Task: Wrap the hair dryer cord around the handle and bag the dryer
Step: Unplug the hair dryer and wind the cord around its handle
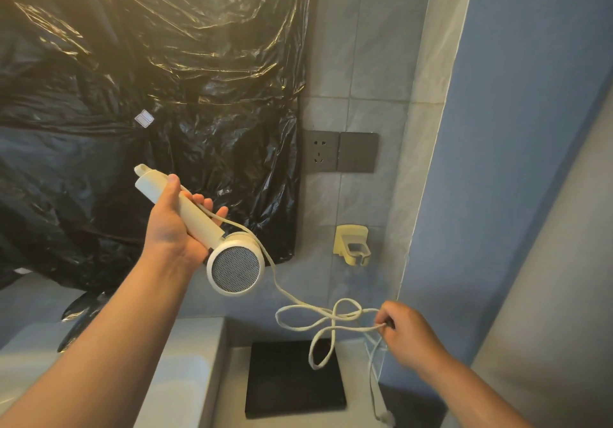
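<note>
Item 1: hair dryer (232,266), white, held up in front of the wall w/ its mesh end facing us. Our left hand (172,225) has its grip closed round the handle (185,207), which angles up-left; thumb on top, fingers curled behind.

Item 2: cord (318,318), white, runs from the handle past the dryer head, down-right into loose tangled loops hanging in mid-air; not wrapped on the handle. Our right hand (406,331) pinches the cord at the loops' right end, grip shut on it; the remainder hangs down toward the plug (386,417), blurred.

Item 3: black plastic sheet (149,79) behind, on the wall. Socket plate (320,152) & wall holder (353,245) to the right. Black tray (292,381) on the surface (195,378) below the loops.
</note>
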A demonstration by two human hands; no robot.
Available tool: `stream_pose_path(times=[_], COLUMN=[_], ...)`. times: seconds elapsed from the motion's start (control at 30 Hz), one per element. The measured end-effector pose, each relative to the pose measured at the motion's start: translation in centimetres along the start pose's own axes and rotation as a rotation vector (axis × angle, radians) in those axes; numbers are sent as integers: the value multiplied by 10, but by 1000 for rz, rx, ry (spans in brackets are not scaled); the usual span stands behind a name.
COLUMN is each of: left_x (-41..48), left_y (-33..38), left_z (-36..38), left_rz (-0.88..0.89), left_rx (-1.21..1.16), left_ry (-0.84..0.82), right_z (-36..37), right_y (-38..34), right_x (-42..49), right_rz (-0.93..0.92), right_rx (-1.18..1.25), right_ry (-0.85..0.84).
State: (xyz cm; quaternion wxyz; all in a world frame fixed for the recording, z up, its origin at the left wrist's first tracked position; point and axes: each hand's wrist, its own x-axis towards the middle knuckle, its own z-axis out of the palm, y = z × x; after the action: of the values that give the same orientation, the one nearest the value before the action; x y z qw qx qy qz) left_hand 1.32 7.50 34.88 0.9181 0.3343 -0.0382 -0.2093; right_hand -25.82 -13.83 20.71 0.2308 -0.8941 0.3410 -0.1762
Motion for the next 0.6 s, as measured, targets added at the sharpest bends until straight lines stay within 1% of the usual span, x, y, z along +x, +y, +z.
stream_pose_path(times=[0.07, 0.2, 0.23, 0.3, 0.43, 0.53, 0.6], left_x=[-2, -2, -2, -5, -12, -18, -21], left_y=[-3, 0, 0, -1, -6, -9, -11], left_z=[4, 14, 16, 20, 28, 31, 32], left_rz=[1, 19, 22, 23, 15, 10, 1], left_rx=[5, -16, -19, -21, -25, -31, -31], left_ry=[-13, -29, -35, -64, -107, -162, -197], right_z=[3, 8, 9, 14, 25, 30, 31], right_y=[-4, -3, -3, -4, -12, -18, -23], right_x=[1, 4, 5, 5, 2, 4, 5], right_rz=[16, 92, 124, 154, 172, 161, 151], right_rx=[28, -45, -44, -23, 35, 2, -17], right_ry=[-46, -320, -361, -390, -386, -400, -439])
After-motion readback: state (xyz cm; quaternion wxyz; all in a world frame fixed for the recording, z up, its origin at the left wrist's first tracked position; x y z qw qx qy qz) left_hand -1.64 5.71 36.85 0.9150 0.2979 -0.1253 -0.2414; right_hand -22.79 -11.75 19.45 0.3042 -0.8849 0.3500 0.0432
